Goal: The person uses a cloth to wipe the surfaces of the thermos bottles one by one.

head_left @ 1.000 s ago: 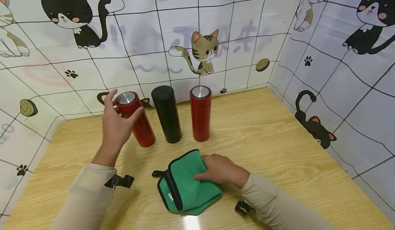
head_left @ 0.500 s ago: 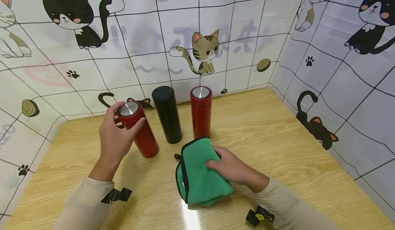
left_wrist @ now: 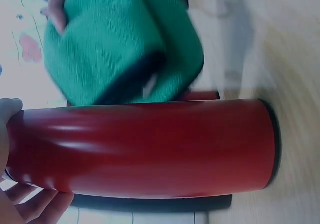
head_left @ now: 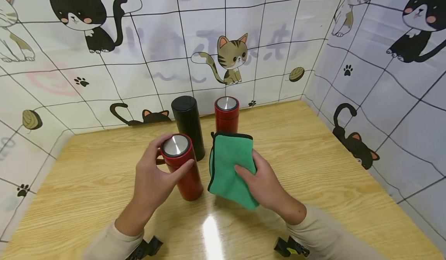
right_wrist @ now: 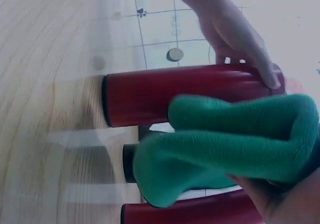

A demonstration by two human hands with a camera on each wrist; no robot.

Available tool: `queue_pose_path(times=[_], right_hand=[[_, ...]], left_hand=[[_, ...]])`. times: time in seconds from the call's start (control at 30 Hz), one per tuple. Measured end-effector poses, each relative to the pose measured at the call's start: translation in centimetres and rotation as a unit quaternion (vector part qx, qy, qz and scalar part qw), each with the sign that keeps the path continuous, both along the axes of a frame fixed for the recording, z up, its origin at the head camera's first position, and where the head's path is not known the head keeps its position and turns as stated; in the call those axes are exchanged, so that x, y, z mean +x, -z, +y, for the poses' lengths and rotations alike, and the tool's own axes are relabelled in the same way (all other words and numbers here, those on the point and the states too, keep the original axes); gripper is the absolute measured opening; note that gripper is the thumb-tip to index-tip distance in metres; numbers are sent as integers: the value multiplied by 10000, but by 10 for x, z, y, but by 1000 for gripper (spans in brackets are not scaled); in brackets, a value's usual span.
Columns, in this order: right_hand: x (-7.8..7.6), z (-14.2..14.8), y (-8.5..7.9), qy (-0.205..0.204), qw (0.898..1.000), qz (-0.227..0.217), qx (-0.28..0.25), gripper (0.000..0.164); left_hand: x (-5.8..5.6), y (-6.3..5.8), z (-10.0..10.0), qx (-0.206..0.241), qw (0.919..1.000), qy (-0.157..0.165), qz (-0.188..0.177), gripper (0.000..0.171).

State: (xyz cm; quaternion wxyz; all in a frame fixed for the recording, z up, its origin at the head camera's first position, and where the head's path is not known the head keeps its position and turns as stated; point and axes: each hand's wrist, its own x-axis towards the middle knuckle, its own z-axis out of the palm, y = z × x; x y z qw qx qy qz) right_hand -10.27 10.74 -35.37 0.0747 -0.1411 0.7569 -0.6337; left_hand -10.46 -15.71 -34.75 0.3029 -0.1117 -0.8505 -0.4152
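My left hand (head_left: 155, 178) grips a red thermos flask (head_left: 186, 176) near its top, thumb on one side and fingers round the other. The flask has a silver-topped lid and leans slightly in the head view; whether its base touches the table I cannot tell. My right hand (head_left: 270, 182) pinches a folded green cloth (head_left: 231, 167) with black edging, thumb on the near face. It is held up just right of the flask. In the right wrist view the cloth (right_wrist: 225, 154) hangs in soft folds, partly in front of the red flask (right_wrist: 145, 96).
Behind stand a black thermos flask (head_left: 189, 124) and a second red flask (head_left: 226, 114), whose lower part the cloth hides. They stand on a wooden table (head_left: 313, 167) near a cat-patterned wall covering (head_left: 271, 23). A second such wall closes the right side.
My left hand has brought the red flask right and nearer from beside the black one. My right hand has raised the cloth from the table up beside it.
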Motion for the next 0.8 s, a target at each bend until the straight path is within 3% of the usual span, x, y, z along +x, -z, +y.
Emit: queue_pose_path(times=[0.2, 0.4, 0.53, 0.67, 0.8], right_hand=[[5, -11, 6, 110, 9973, 665, 292, 47], [13, -14, 9, 69, 9910, 1274, 402, 47], [17, -20, 11, -77, 9862, 1629, 273, 46], [17, -28, 14, -350, 9867, 1586, 92, 52], [18, -21, 18, -311, 9881, 1444, 430, 36]], left_hand=[[8, 1, 22, -233, 9986, 408, 248, 81], [10, 0, 36, -372, 9963, 749, 215, 76], [15, 1, 38, -420, 9960, 712, 329, 77], [22, 5, 34, -400, 9972, 496, 379, 84], [18, 6, 41, -441, 9962, 673, 338, 87]])
